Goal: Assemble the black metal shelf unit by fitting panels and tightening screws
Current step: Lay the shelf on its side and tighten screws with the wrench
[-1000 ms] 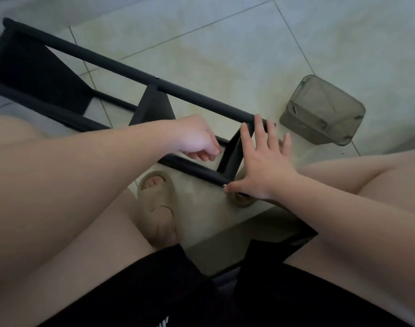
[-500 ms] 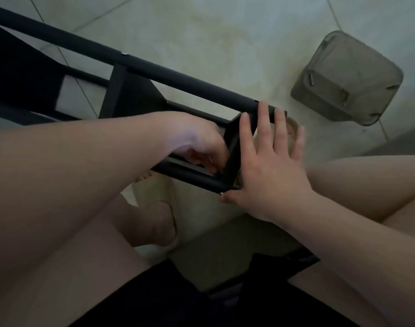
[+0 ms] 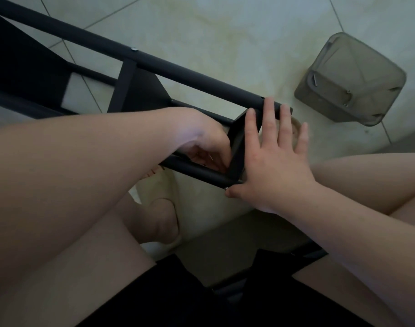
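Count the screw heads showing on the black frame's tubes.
2: one screw head on the upper tube; one on the lower tube, beside the right hand. Others may be hidden.

One wide-angle camera, worn on the person's head, looks steeply down and slightly forward along both bare forearms. It sits close: the left hand (image 3: 201,142) and right hand (image 3: 272,166) meet near the centre of the view at the black shelf frame (image 3: 190,76). Thighs crowd the lower edge, and the tiled floor (image 3: 225,31) fills the upper part beyond the frame.
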{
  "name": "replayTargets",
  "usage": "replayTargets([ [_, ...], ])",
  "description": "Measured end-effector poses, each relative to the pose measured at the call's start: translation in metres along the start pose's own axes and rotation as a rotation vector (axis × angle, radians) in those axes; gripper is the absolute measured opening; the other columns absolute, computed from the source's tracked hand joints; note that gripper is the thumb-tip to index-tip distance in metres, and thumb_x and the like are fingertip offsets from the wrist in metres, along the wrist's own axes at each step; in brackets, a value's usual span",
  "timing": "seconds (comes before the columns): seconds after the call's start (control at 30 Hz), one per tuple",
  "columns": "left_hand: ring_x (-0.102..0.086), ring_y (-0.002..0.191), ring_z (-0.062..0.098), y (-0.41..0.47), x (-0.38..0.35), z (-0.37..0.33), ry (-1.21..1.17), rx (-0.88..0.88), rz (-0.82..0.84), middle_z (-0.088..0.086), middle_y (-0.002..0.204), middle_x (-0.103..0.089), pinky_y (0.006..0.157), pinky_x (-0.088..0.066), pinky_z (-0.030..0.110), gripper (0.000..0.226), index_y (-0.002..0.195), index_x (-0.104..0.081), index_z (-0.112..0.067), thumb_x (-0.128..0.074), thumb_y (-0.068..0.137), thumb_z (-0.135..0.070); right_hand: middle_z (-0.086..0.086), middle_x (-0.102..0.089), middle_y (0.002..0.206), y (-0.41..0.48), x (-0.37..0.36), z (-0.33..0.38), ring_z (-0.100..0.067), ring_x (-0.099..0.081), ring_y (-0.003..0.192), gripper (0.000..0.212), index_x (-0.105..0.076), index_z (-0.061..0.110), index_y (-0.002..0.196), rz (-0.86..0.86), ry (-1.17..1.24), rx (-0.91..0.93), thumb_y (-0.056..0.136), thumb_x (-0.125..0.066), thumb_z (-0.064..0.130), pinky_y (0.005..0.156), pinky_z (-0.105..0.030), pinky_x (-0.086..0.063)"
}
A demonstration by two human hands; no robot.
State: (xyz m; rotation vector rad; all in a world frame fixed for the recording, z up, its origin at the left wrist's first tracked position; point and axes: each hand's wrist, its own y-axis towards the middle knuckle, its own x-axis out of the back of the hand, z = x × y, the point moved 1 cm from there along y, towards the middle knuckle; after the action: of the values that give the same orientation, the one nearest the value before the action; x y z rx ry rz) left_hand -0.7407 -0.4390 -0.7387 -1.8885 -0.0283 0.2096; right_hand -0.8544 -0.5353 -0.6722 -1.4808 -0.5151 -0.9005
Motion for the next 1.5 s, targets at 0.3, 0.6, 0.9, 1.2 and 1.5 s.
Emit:
replayTargets([
  [0.3,-0.063,0.075,0.01,0.001,0.003,-0.002,0.06,0.038,0.01,-0.005,0.076,-0.074,0.069,-0.045,0.025,0.015,0.1,-0.073,-0.015,-0.071,0.085,-0.012,-0.016,0.044,0.154,0.001,0.0,0.002,-0.042,0.034,0.146,0.148,0.03,0.013,0.152,0.009,0.001,-0.01,0.067,-0.072,0.078,0.117,-0.064,0.013],
  [0.6,-0.067,0.101,0.013,0.003,0.01,-0.012,0.174,0.048,0.074,-0.008,0.088,-0.078,0.081,-0.048,0.033,0.015,0.102,-0.073,-0.023,-0.072,0.087,-0.022,-0.016,0.045,0.152,0.002,-0.003,0.0,-0.043,0.034,0.146,0.147,0.031,0.013,0.15,-0.015,-0.012,-0.001,0.067,-0.069,0.081,0.116,-0.064,0.014],
  [0.9,-0.068,0.098,0.012,0.009,0.01,-0.011,0.146,0.056,0.125,-0.004,0.091,-0.077,0.089,-0.049,0.031,0.028,0.117,-0.071,-0.015,-0.067,0.089,-0.011,-0.018,0.036,0.157,0.001,-0.002,0.002,-0.045,0.028,0.148,0.138,0.023,0.011,0.154,-0.045,-0.029,0.003,0.068,-0.066,0.074,0.12,-0.066,0.008],
  [1.2,-0.067,0.101,0.016,0.01,0.011,-0.009,0.175,0.039,0.118,-0.008,0.085,-0.077,0.089,-0.05,0.034,0.016,0.105,-0.072,-0.022,-0.071,0.089,-0.022,-0.02,0.035,0.158,0.001,0.001,0.004,-0.045,0.027,0.148,0.139,0.022,0.01,0.155,-0.033,-0.031,0.003,0.068,-0.067,0.073,0.12,-0.065,0.008],
  [1.5,-0.067,0.1,0.015,0.01,0.012,-0.009,0.157,0.046,0.139,-0.006,0.087,-0.077,0.087,-0.05,0.032,0.025,0.113,-0.072,-0.015,-0.067,0.09,-0.013,-0.021,0.036,0.156,0.002,0.001,0.005,-0.047,0.027,0.148,0.138,0.023,0.01,0.154,-0.034,-0.04,0.0,0.07,-0.067,0.071,0.12,-0.065,0.007],
])
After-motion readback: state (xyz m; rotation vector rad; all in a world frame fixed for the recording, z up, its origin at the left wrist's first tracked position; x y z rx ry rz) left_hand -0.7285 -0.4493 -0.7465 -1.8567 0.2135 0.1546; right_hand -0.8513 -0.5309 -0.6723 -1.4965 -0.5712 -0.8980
